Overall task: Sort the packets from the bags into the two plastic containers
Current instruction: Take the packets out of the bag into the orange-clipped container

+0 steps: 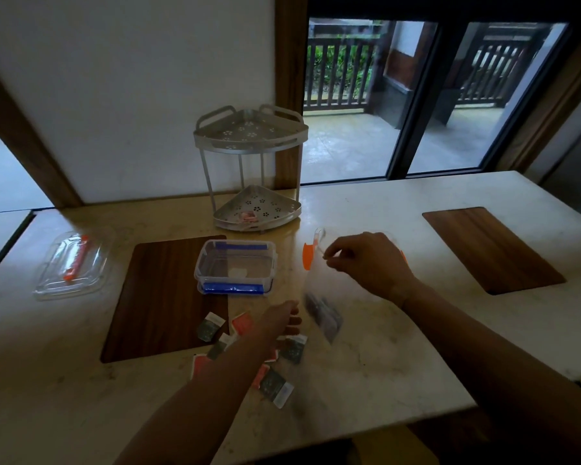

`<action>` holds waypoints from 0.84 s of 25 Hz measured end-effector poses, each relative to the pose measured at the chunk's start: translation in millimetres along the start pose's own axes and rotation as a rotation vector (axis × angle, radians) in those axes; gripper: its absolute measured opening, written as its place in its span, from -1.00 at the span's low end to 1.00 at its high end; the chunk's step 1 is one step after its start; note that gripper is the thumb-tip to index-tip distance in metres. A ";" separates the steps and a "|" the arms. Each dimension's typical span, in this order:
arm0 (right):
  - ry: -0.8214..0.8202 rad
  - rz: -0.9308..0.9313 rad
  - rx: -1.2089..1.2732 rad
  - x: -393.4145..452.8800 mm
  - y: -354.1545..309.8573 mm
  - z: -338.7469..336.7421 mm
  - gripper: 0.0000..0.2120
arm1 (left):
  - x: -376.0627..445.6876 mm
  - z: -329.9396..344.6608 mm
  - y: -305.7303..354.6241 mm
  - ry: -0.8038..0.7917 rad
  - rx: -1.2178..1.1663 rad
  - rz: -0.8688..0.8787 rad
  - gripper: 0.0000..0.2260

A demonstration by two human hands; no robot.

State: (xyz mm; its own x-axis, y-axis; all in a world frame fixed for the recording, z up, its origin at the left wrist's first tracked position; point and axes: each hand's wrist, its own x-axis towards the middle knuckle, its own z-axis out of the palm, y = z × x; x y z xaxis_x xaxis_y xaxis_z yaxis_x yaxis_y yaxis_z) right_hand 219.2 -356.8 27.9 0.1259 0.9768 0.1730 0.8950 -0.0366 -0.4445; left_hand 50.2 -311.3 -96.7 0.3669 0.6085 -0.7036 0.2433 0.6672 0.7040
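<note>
My right hand (366, 263) pinches the top of a clear plastic bag (319, 297) held above the table; dark packets show blurred in its lower part. Behind the hand stands a clear container with orange clips (307, 260), mostly hidden. My left hand (282, 318) reaches over a scatter of several packets on the table, some grey-green (208, 328) and some orange-red (242, 322); its fingers are partly hidden. A clear container with blue clips (235, 266) stands open on a dark wooden mat (161, 297).
A clear lid with an orange clip (71, 266) lies at the left. A two-tier metal corner rack (252, 169) stands against the wall behind the containers. A second wooden mat (490, 246) lies at the right. The table's front edge is near.
</note>
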 end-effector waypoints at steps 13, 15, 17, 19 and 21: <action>0.040 0.034 0.044 62.6 80.7 -43.1 -0.93 | 50.3 24.5 36.5 0.023 -0.190 0.180 -0.82; 0.008 0.061 0.043 73.3 101.1 -42.5 -0.91 | 59.1 21.6 43.7 0.116 -0.187 0.214 -0.83; -0.034 0.063 0.001 82.0 122.8 -38.9 -0.88 | 66.1 21.2 48.8 0.213 -0.204 0.246 -0.84; -0.087 0.049 -0.064 88.3 143.8 -31.5 -0.84 | 70.1 21.2 54.4 0.313 -0.174 0.283 -0.83; -0.138 0.047 -0.098 91.8 161.5 -21.4 -0.80 | 70.4 21.0 59.9 0.383 -0.097 0.308 -0.81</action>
State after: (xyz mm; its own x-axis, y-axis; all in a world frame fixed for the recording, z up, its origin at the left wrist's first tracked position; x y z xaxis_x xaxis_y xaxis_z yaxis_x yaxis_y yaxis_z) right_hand 384.4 -277.5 -9.2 0.1148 0.9930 0.0292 0.9280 -0.0967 -0.3599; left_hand 109.5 -237.5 -102.1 0.0479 0.8854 -0.4623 0.0839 0.4576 0.8852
